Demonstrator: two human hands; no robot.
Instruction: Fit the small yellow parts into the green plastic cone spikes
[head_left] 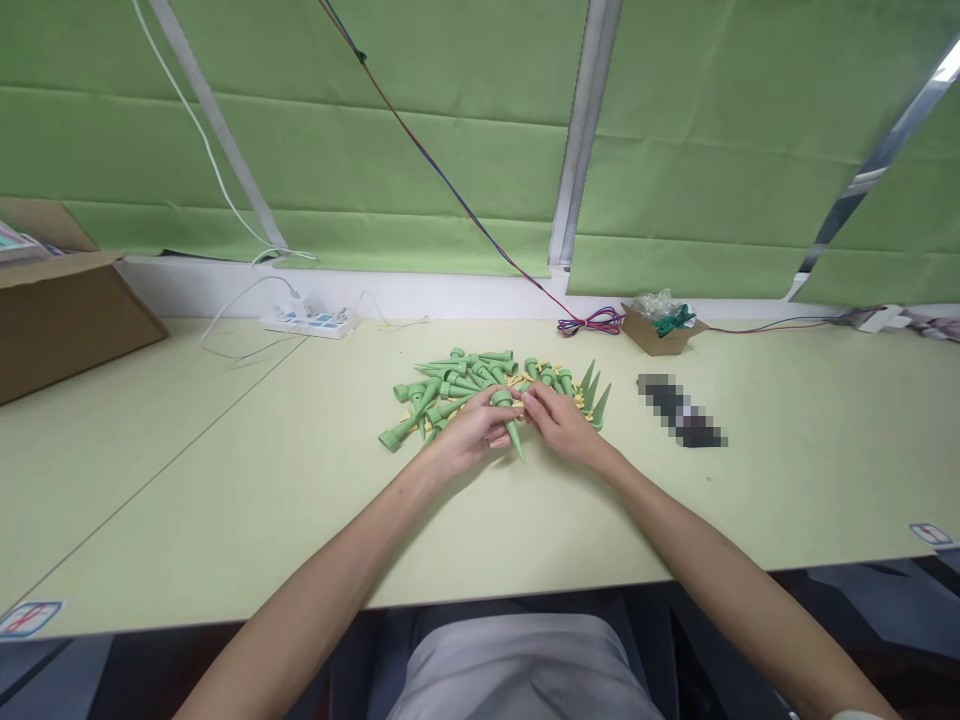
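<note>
My left hand (476, 425) is wrapped round a green plant watering spike (514, 436), its pointed tip slanting down toward me. The wider capped end shows between my thumb and fingers. My right hand (561, 420) meets it from the right, thumb and fingertips pinched close to the spike's upper part. Whatever those fingertips hold is too small and covered to make out. Just behind both hands lies a loose pile of green spikes (457, 378), several with wide caps, among small yellow pieces (517, 380). Bare pointed green cones (600, 402) lie at its right end.
A blurred dark object (682, 412) lies right of the pile. Behind it stands a small cardboard box (660, 340) with plastic wrapping, near coiled wires (592, 322). A power strip (311, 322) and a large carton (67, 310) are at the left. The table edge runs before me.
</note>
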